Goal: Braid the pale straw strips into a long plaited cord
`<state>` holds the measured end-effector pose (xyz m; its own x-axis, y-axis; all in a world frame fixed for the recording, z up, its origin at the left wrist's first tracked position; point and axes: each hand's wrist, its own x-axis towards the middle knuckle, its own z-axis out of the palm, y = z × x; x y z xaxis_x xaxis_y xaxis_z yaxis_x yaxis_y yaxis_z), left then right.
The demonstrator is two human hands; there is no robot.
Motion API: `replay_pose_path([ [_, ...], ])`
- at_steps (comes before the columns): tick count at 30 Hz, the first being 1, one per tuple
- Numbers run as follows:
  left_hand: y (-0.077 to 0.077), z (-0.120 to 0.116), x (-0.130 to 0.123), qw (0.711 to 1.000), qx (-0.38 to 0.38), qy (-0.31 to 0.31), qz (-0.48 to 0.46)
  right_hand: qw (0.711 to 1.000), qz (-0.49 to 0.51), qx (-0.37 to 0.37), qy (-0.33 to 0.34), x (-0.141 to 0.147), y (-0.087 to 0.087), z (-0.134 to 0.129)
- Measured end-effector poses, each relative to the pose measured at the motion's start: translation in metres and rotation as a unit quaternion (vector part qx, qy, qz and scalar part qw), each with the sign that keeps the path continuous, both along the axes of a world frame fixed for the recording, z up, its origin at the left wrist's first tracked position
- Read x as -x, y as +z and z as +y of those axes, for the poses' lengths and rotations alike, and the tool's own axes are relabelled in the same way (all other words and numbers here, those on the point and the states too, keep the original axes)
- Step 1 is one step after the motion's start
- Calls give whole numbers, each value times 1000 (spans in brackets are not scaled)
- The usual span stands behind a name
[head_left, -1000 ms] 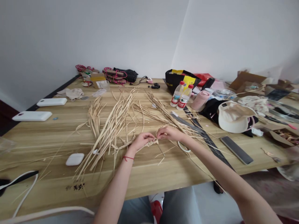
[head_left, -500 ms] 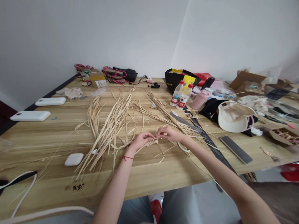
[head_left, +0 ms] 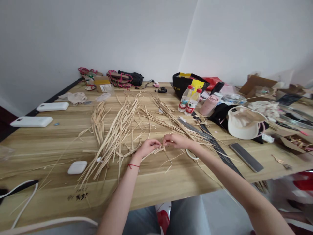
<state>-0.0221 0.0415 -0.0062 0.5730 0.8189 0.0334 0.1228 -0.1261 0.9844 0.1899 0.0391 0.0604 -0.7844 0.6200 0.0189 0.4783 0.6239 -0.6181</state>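
A strip of braided straw (head_left: 158, 150) lies low over the table between my two hands, and its knotted left part (head_left: 132, 151) shows past my wrist. My left hand (head_left: 148, 147) is closed in a pinch on the upper edge of this strip. Close beside it, my right hand (head_left: 176, 141) pinches with thumb and forefinger at the strip's right end; a fine straw strand seems to be between the fingertips. A thin dark rod with a pale tip (head_left: 168, 158) slants down from the braid, its kind too small to tell. Loose straw (head_left: 122, 125) lies just beyond.
More straw (head_left: 181, 122) spreads behind my right hand. A white ring (head_left: 192, 154) lies under my right forearm. Two water bottles (head_left: 193, 101), a pink tumbler (head_left: 209, 105), a cap (head_left: 245, 122) and a phone (head_left: 246, 157) stand or lie rightward. A white case (head_left: 77, 167) sits at left.
My hands stay almost in place, the right one shifting very slightly left. Beyond the table at the lower right, a brown shape has given way to blurred shapes.
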Motion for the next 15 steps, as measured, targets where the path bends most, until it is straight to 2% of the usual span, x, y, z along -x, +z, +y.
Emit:
replay_pose_path([
  [3,1,-1,0,1000,18,1,-3,997,42,50,-35,0,-7,-3],
  [6,-1,-1,1,999,42,13,-20,979,125,142,-71,1,-19,-6],
  [10,-5,0,2,996,62,37,-49,931,240,229,-150,7,-40,-12],
  [15,-7,1,2,992,76,58,-82,863,352,259,-254,22,-60,-22],
])
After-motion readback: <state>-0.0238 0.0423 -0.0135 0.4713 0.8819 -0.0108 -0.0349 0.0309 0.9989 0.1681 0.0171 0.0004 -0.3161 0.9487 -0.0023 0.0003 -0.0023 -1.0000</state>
